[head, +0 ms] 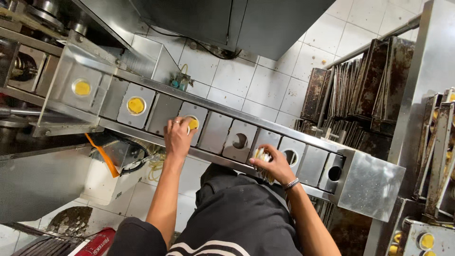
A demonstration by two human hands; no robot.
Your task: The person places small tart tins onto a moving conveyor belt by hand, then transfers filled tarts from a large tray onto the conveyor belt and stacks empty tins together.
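Conveyor [215, 130] ran left to right before me; my left hand [177, 137] pinched a yellow cup [193, 123] in its plate hole, my right hand [272, 163] clutched a stack of liners [262, 156] just left of an empty hole [290, 157], nearer that hand

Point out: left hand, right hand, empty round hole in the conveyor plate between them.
left hand [178, 136], head view, back of the hand
right hand [275, 164], head view, knuckles
empty round hole [240, 141], head view, centre of the opening
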